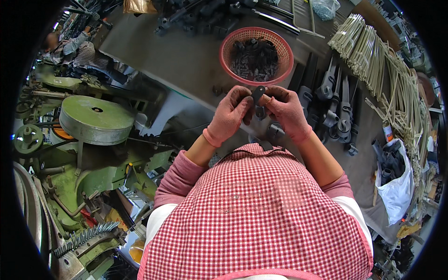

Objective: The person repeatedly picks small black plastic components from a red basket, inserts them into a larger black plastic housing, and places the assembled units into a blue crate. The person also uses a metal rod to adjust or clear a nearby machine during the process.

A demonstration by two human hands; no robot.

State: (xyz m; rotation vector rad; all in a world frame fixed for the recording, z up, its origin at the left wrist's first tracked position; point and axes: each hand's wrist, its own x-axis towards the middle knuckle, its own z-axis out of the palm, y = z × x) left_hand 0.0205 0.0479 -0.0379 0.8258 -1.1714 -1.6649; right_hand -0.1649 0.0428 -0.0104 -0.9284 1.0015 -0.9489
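Observation:
Both my hands wear pink work gloves and meet in front of my chest at the table's edge. Between them is a small dark flat piece with a rounded, holed end (258, 92). My left hand (227, 116) pinches it from the left, fingers bent. From the right, my right hand (290, 113) closes on it, with a tan fingertip showing at the glove's end. Just below the fingers a grey rounded metal end (260, 112) shows; whether it joins the dark piece I cannot tell. Beyond the hands stands a pink perforated basket (223, 58) holding small dark parts and springs.
Several grey and black metal tools (344, 109) lie to the right of my hands. Farther right are bundles of thin pale rods (373, 56) and a white bag (399, 186) of dark parts. A green machine (95, 116) stands at left. Dark parts (200, 18) cover the table's far side.

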